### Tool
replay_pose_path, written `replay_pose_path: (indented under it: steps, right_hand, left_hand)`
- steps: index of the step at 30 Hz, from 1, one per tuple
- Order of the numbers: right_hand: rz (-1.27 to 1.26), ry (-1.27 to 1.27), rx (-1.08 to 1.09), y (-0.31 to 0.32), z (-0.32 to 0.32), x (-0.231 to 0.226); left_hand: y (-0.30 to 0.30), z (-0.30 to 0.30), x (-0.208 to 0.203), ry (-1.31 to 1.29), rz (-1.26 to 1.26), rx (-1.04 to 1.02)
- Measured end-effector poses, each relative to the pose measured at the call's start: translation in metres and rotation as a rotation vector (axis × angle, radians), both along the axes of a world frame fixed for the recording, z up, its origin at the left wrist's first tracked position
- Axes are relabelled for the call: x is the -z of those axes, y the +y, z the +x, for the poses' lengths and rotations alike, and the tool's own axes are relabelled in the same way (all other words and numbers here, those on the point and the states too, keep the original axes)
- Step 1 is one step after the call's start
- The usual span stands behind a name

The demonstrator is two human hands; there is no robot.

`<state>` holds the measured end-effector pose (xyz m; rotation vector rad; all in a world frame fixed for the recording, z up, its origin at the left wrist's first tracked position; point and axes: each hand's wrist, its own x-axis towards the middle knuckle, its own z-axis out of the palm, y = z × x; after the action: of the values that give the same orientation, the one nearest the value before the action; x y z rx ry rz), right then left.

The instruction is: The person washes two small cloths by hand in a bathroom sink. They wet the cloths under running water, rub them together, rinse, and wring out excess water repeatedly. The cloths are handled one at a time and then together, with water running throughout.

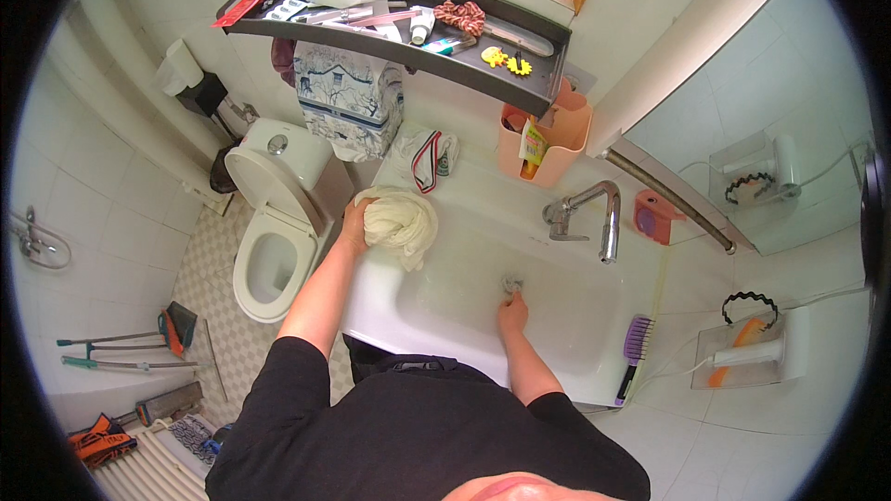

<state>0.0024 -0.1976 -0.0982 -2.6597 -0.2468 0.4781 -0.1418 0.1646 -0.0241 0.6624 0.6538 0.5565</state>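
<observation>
A bunched cream-white cloth [401,223] rests on the left edge of the white sink [594,306] and hangs partly into the basin. My left hand [354,225] grips its left side, with the fingertips hidden by the folds. Down in the basin, my right hand [512,314] has its fingers closed at the metal drain stopper [511,284]. The chrome faucet [594,211] stands to the right of that hand. Behind the cream cloth, another white cloth [422,154] with a red and dark striped trim lies on the sink's back left corner.
A dark shelf [399,42] of toiletries spans the wall above. A pink caddy [557,134] stands at the sink's back edge. A purple hairbrush [637,341] lies on the right rim. Left of the sink is a toilet [269,264] with its lid up. A mirror [789,111] hangs at the right.
</observation>
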Motion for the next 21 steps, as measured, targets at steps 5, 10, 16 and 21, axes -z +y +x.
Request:
replay_pose_path:
  steps: [5, 10, 16, 21]
  right_hand:
    - [0.089, -0.190, -0.069, -0.004, 0.004, 0.009]
    - [0.090, -0.470, -0.211, 0.002, 0.002, 0.008]
    - [0.001, -0.413, -0.312, 0.003, 0.002, 0.023]
    - [0.027, -0.371, -0.311, 0.004, 0.002, 0.018]
  left_hand:
    - [0.000, -0.001, 0.002, 0.005, 0.016, -0.012]
    - [-0.001, 0.000, 0.000, 0.000, 0.023, -0.022]
    - [-0.002, 0.001, -0.001, -0.009, 0.015, -0.018]
    - [-0.004, 0.000, -0.009, -0.004, 0.017, -0.015]
